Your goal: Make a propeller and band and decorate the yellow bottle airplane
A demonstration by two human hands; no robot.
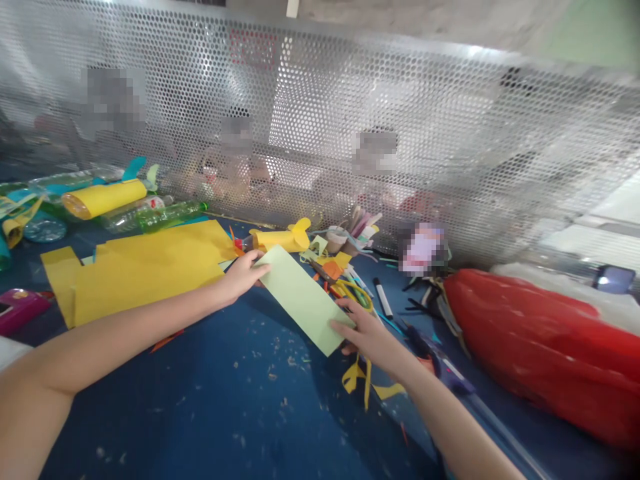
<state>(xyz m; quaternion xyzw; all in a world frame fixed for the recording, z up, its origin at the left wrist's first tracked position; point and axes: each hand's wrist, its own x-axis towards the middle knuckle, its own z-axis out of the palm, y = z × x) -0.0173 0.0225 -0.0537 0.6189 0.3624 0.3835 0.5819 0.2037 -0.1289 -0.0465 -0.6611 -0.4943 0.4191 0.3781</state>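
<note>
A pale green strip of paper (303,300) is held slantwise above the blue table. My left hand (245,272) pinches its upper left end, thumb on top. At the lower right end, my right hand (364,328) grips it between thumb and fingers. Several yellow paper sheets (145,273) lie left of my left hand. Just behind the green paper is a bottle wrapped in yellow paper (280,239) with a tail shape. Beside my right hand lie scissors with yellow handles (353,293), partly hidden, and yellow paper scraps (357,377).
Plastic bottles (170,215) lie at the back left, some wrapped in paper. A black and white marker (383,297) and a purple glue gun (453,370) are right of my hand. A red plastic bag (530,340) fills the right side. A perforated metal screen (310,113) stands behind.
</note>
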